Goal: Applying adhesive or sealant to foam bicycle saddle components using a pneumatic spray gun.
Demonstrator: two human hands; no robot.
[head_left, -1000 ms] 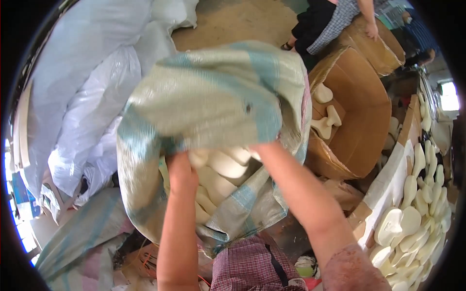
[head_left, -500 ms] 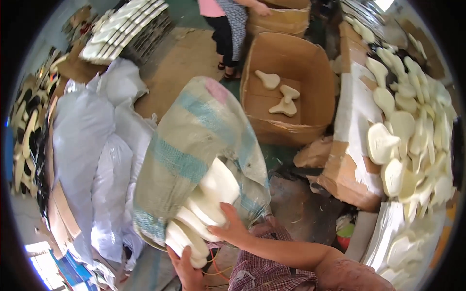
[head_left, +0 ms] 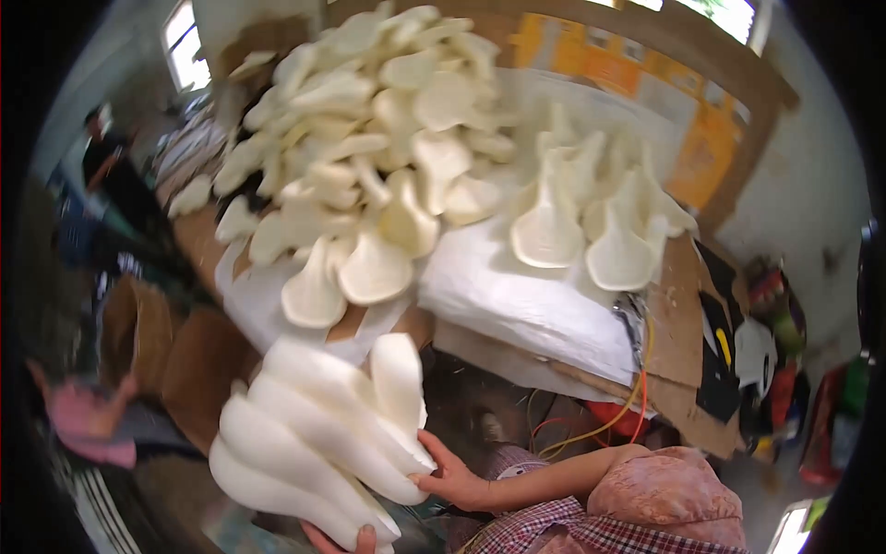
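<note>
Between my hands is a stack of several cream foam saddle pads (head_left: 309, 429), lying side by side against each other, with one pad (head_left: 399, 379) tilted upward at the right. My right hand (head_left: 457, 478) grips the right ends of the stack, thumb and fingers against the foam. Low in the picture, my left hand (head_left: 341, 540) clasps the stack from beneath; part of it is cut off by the lower edge. Just beyond the stack is a work table with a large heap of similar loose pads (head_left: 388, 138). Upright groups of pads (head_left: 546, 231) stand to its right.
White sheeting (head_left: 535, 295) covers the table's near edge. An air gun (head_left: 632, 319) with yellow and orange hoses (head_left: 643, 379) hangs at its right corner. A person in pink (head_left: 92, 415) is beside cardboard boxes (head_left: 208, 374) at left; a person in black (head_left: 120, 175) stands farther back.
My view has swung right, from the woven sack to the table with the heap. The stack of pads has come out of the sack's mouth with both my hands on it.
</note>
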